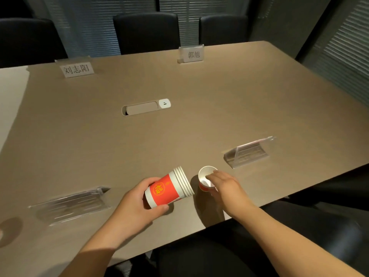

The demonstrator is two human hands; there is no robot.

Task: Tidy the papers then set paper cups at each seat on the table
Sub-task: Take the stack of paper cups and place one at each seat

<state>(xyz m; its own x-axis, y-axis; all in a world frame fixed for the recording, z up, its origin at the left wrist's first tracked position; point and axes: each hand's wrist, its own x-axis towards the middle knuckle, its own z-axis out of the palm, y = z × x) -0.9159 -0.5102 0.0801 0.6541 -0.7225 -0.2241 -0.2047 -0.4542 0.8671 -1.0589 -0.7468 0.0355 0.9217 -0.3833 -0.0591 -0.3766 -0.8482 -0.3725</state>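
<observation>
Surface (pixel 199 120): one wide tan top, spreading ahead of both hands. A white sheet (pixel 10 96), probably paper, lies far off to the left of the left hand; only its edge shows, count unclear.

Chairs: three dark backs beyond the far edge, well ahead of the hands.

Name stands: four. Two face this way on the far side: one (pixel 76 69) ahead-left, one (pixel 192 54) ahead of the right hand. Two clear ones sit on the near side: one (pixel 69 204) just left of the left hand, one (pixel 247 153) ahead-right of the right hand.

Cup stack (pixel 169 188): held in the left hand (pixel 137 204), fingers clamped round the base end. Long axis lies tilted, mouths pointing up and toward the right hand. About five rims visible; exact count uncertain.

Single cup (pixel 206 178): one, upright, mouth up. The right hand (pixel 225 186) pinches its rim, fingertips over the edge. Cannot tell if its base touches the surface.

Key relation: the single cup lies just beside the stack's open end, the right hand nearer. Judgement: this cup goes to the near-right seat; no cups stand at any other seat yet.
</observation>
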